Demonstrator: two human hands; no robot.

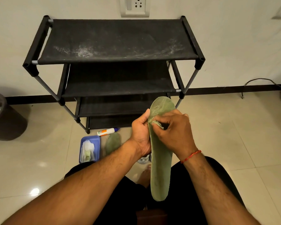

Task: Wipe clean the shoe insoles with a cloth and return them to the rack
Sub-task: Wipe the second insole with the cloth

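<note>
Resting on the floor beside a blue tray (pixel 97 143), one green insole (pixel 113 142) lies before the black rack (pixel 117 41); the left hand (pixel 140 132), fingers curled, grips the edge of a second insole (pixel 161 161) held upright, while the right hand (pixel 174 132) pinches a small cloth (pixel 156 123) against its surface.

No wording can be read. An orange and green label (pixel 102 132) is seen on the white glue bottle (pixel 109 131) lying on the floor (pixel 234 143) before the rack (pixel 117 41), but its print is too small.
</note>
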